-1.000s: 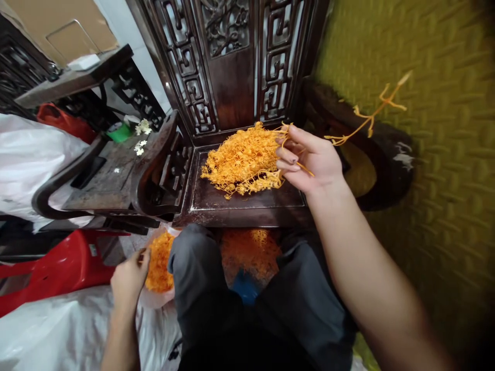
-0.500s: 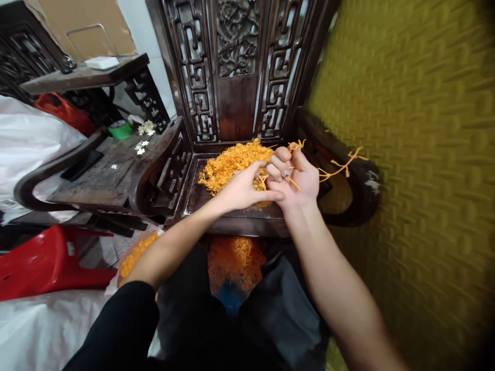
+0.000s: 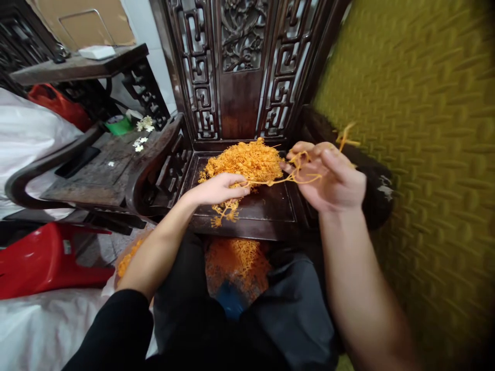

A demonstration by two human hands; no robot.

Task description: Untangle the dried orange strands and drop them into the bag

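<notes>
A tangled heap of orange branched plastic-looking sprigs lies on the dark wooden chair seat. My left hand is closed in a pinch at the front of the heap. It grips an orange sprig whose branched tips hang below the fingers and whose thin stem runs right toward my other hand. Right of the heap, my right hand is raised with palm inward and fingers curled. Thin orange stems cross its palm, and another orange piece sticks out behind its thumb.
The carved chair back rises behind the heap. At left a second wooden chair bears green tape and white bits. A red plastic stool stands lower left. More orange sprigs lie beneath the seat; a yellow-green textured surface fills the right.
My hands have moved apart, left hand leftward and right hand rightward. A sprig that was by the right hand now hangs from my left hand, its stem stretched out between them.
</notes>
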